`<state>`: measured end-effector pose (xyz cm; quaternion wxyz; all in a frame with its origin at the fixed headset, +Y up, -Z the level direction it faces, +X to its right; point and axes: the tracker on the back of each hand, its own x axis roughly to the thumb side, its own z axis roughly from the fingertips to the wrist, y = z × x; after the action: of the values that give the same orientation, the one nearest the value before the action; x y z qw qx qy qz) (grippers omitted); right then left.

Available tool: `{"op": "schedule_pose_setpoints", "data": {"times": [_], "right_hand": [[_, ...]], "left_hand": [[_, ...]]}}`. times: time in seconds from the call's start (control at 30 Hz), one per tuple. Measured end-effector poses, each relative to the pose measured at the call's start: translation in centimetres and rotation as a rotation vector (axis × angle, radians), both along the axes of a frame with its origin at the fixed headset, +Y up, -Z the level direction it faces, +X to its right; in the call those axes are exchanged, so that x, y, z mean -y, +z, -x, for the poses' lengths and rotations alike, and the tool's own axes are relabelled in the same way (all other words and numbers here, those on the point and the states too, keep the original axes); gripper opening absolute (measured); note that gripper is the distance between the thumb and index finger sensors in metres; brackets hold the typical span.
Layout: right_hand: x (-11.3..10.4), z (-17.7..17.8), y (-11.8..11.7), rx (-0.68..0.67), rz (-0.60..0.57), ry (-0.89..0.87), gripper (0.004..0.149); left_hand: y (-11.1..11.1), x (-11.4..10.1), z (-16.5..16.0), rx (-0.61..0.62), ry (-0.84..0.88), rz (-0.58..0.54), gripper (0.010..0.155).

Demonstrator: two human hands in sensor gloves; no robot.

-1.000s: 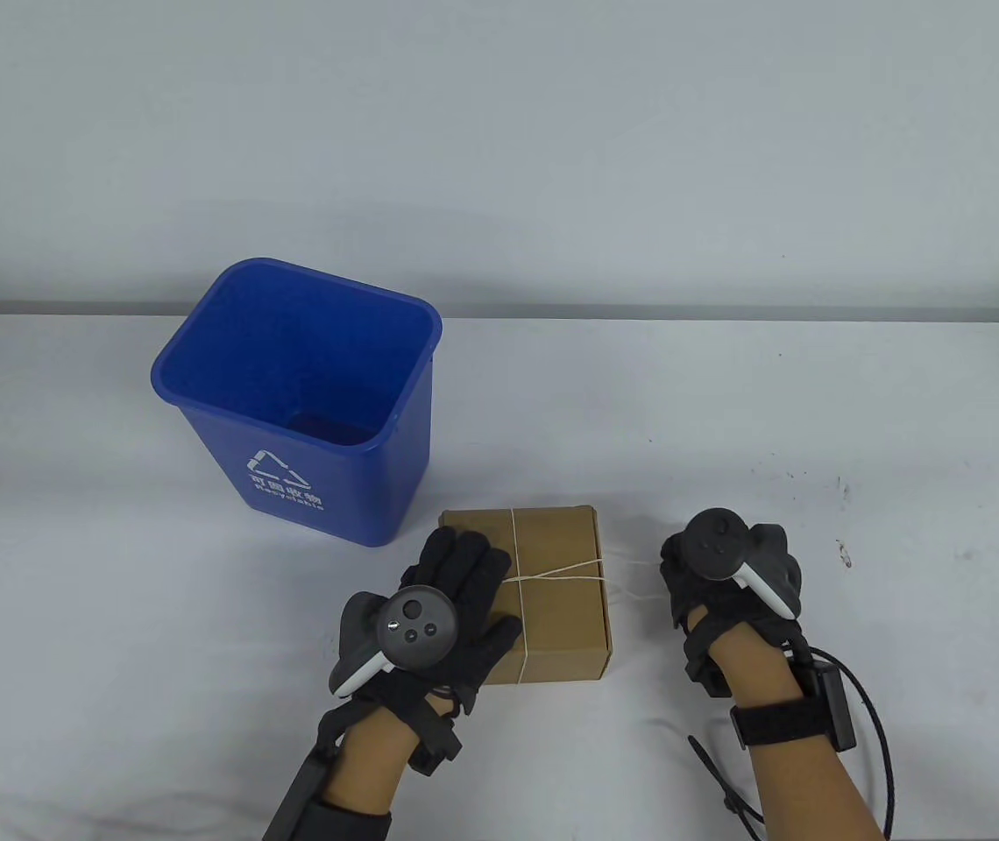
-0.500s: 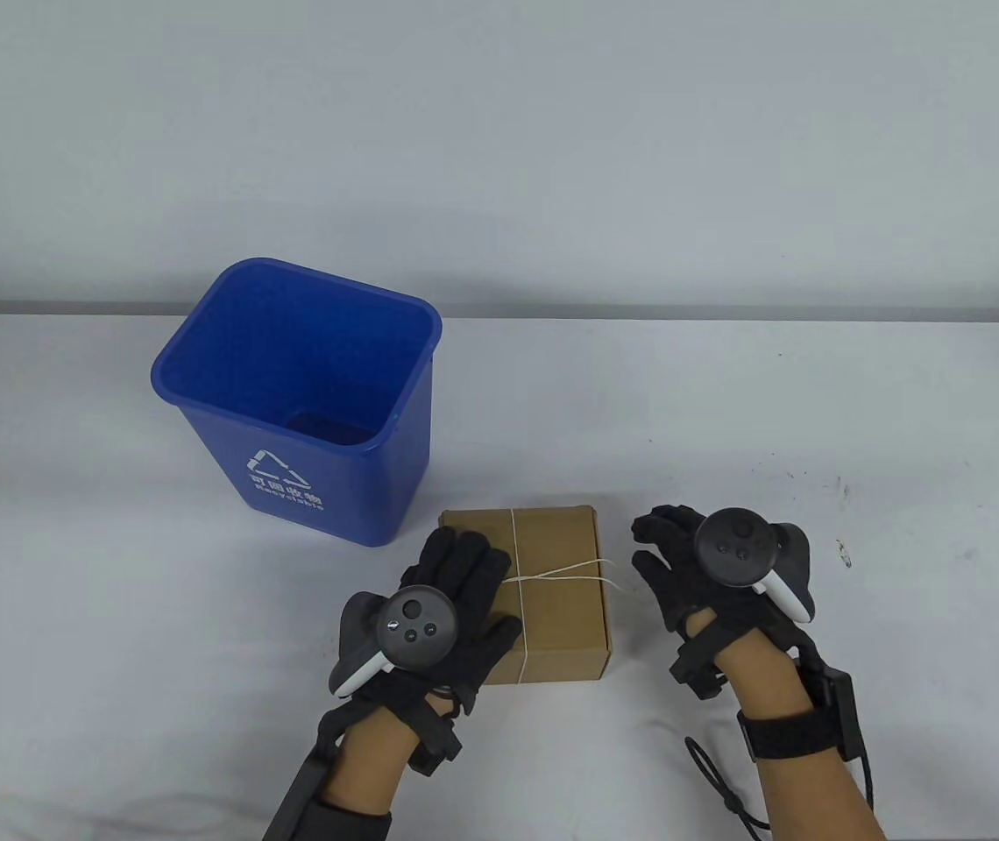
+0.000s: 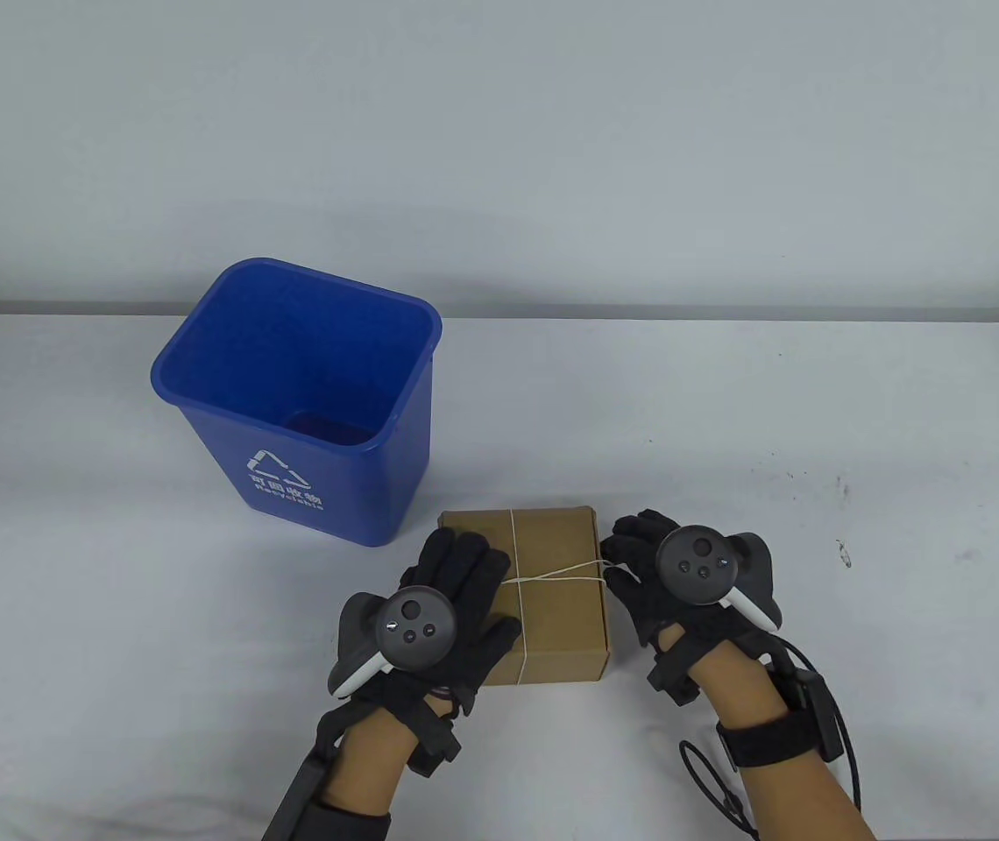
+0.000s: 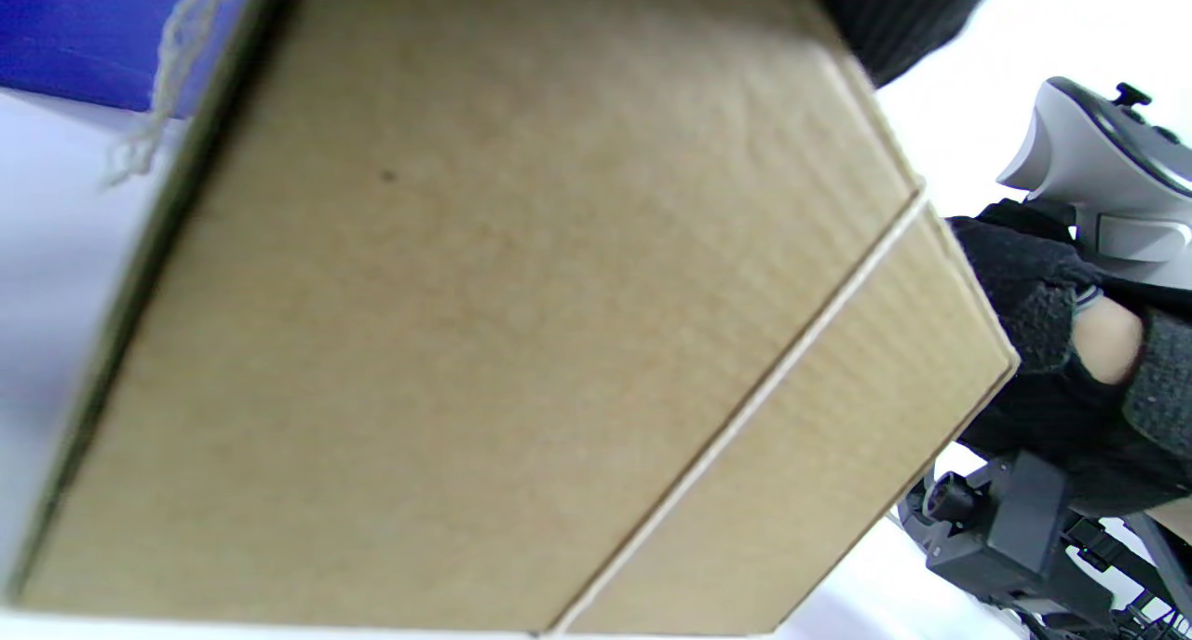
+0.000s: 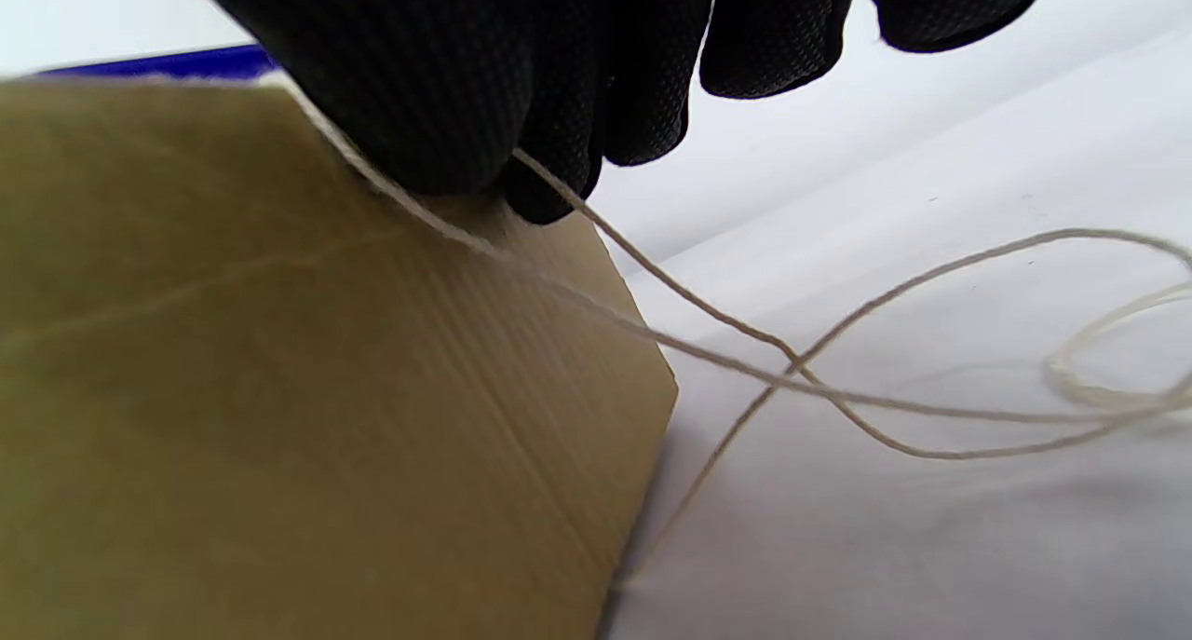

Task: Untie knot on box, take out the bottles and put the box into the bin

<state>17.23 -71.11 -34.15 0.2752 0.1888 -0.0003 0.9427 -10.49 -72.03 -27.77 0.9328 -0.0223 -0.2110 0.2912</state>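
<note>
If the string (image 5: 708, 342) is pulled hard by the right hand (image 3: 670, 578), whose fingers (image 5: 559, 109) pinch it, the knot could be tightened; the box (image 3: 556, 604) is pressed under the flat left hand (image 3: 438, 596).

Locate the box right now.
Table view: the box sits near the front edge, right of centre, between both hands, just in front of the blue bin.

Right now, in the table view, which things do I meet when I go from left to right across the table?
Bin → left hand → box → right hand.
</note>
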Motion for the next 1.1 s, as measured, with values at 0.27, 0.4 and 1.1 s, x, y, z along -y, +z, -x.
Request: {"op": "schedule_pose_setpoints", "data": {"times": [0.27,0.4,1.1], "right_hand": [[0.4,-1.3,-0.6,0.051,0.024,-0.03,0.039],[1.0,-2.2,-1.1,0.081,0.059,-0.038,0.039],[2.3,-8.0,-2.7,0.328,0.123,-0.034,0.039]], "left_hand": [[0.0,0.0,0.0,0.0,0.0,0.0,0.079],[0.0,0.0,0.0,0.0,0.0,0.0,0.079],[0.0,0.0,0.2,0.003,-0.001,0.005,0.079]]}}
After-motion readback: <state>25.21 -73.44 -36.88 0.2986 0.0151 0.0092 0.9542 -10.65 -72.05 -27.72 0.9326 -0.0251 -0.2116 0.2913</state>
